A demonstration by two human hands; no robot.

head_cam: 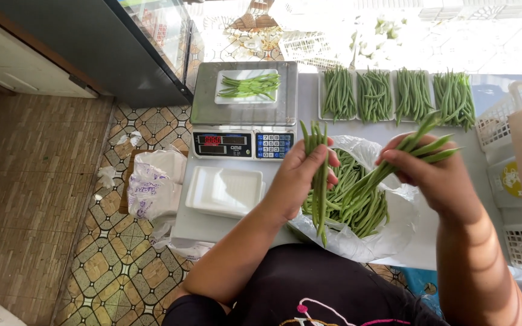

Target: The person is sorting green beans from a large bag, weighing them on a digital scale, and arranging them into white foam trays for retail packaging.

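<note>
Both hands closed on green-bean bundles over the open bag.

Left hand (300,178) grips a small upright bundle of green beans (318,181) mid-length; right hand (430,172) clamps a fanned bunch (382,181) near its upper end, tails trailing into the plastic bag (394,232). I judge them light, slender, semi-stiff, snappable: hold mid-length, moderate squeeze. Foam tray (225,190) just beside; scale (243,108) behind carries a loaded tray (248,86).
</note>
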